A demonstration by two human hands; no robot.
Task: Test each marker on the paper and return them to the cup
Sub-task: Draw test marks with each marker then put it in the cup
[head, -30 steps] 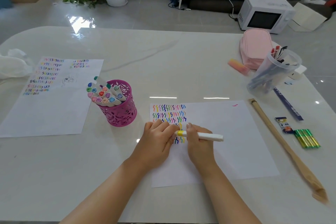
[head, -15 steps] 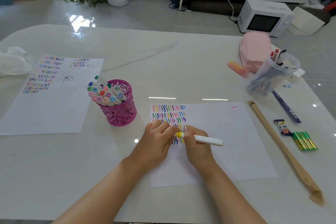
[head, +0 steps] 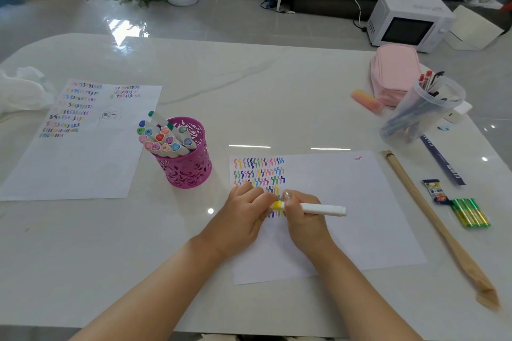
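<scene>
A pale marble-look table (head: 249,86) fills the room in front of the person, and a magenta cut-out cup (head: 191,171) stands on it. To the right of the cup, just beside it, lies the sheet of paper (head: 354,224) in use. Rows of short coloured squiggles fill the corner of it nearest the cup. A second sheet (head: 83,171), also marked with squiggles, lies to the left of the cup. Well to the right of the cup, past the paper, a long wooden stick (head: 432,224) lies on the tabletop. Farther back on that side are a pink pouch (head: 393,72) and a clear tub of pens (head: 424,111). The cup itself holds a bunch of white markers (head: 163,141), their coloured ends up and leaning away from the paper.

Both hands rest on the paper, in front of the cup and a little to its right. The right hand (head: 304,221) has its fingers curled round the marker (head: 324,209), which lies nearly level, its white barrel pointing away from the cup. The thumb presses on top, right beside the yellow band (head: 278,205). The left hand (head: 243,216) sits between the cup and the right hand. Its fingers are bent in and meet the marker's yellow end. It looks like a pinch on that end, though the fingertips hide the tip itself. The marker's yellow end lies over the lowest squiggles. A small pack of green batteries (head: 471,213) lies beyond the stick, far from the cup.
</scene>
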